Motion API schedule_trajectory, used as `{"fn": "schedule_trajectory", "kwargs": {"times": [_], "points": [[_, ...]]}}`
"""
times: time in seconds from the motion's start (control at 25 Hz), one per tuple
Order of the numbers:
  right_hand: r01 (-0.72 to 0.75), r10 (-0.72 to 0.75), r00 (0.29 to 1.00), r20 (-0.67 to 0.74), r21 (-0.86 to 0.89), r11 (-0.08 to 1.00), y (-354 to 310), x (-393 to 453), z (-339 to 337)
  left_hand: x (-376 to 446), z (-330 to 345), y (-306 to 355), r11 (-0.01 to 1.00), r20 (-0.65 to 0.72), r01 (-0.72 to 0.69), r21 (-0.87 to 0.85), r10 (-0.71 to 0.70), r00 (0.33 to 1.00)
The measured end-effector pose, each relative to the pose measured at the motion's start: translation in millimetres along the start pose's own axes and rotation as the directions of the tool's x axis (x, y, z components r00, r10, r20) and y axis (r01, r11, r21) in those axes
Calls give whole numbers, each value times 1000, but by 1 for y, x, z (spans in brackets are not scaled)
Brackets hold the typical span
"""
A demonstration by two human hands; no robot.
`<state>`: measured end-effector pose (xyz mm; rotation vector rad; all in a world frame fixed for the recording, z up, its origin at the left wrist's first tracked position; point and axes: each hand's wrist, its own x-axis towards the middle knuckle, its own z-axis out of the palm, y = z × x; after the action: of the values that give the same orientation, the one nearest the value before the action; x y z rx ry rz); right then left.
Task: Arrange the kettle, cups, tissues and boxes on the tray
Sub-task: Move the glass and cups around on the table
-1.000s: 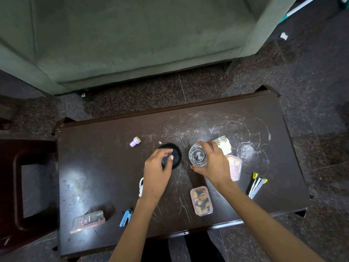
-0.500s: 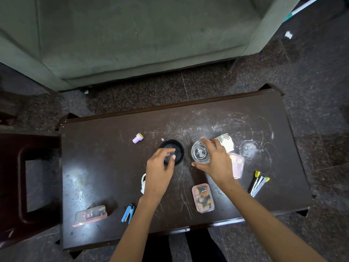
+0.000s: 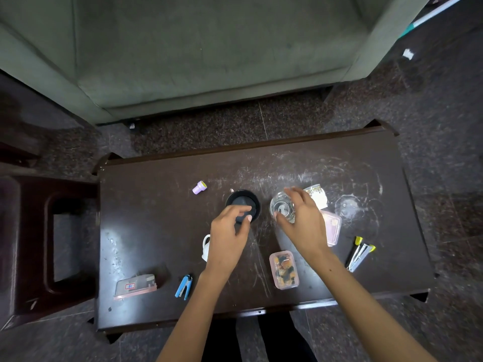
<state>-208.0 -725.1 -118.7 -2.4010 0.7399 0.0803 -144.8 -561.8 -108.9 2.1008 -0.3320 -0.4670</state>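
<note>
Flanking both loosely open hands (image 3: 227, 236) (image 3: 304, 223), staplers (image 3: 183, 286), boxes (image 3: 284, 269) crowd the table (image 3: 146, 210).

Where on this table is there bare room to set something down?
Bare: the far-left stretch beyond the purple cap, and the left patch between it and the clear case. Crowded: centre-right, around the black cup, glass cup and boxes.

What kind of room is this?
Probably a living room or lounge: a grey-green upholstered sofa faces a low, scratched dark brown wooden table on a speckled dark stone floor.
</note>
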Motion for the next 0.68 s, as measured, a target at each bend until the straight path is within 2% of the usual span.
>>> {"fn": "schedule_trajectory", "kwargs": {"times": [0.12,0.32,0.56,0.68], "points": [[70,-63,996,-60,122,990,-33,-17,-15,-10,-20,16,999,-32,4,-41,-5,999],[159,-157,987,-28,255,954,-97,-36,-15,-29,-67,22,992,-142,61,-107,-76,987],[226,-254,966,56,299,927,-180,-45,37,-50,-155,-29,977,-350,123,-174,-178,920],[271,-302,951,66,294,917,-238,-49,80,-60,-219,-71,961,-397,167,-219,-244,885]]}}
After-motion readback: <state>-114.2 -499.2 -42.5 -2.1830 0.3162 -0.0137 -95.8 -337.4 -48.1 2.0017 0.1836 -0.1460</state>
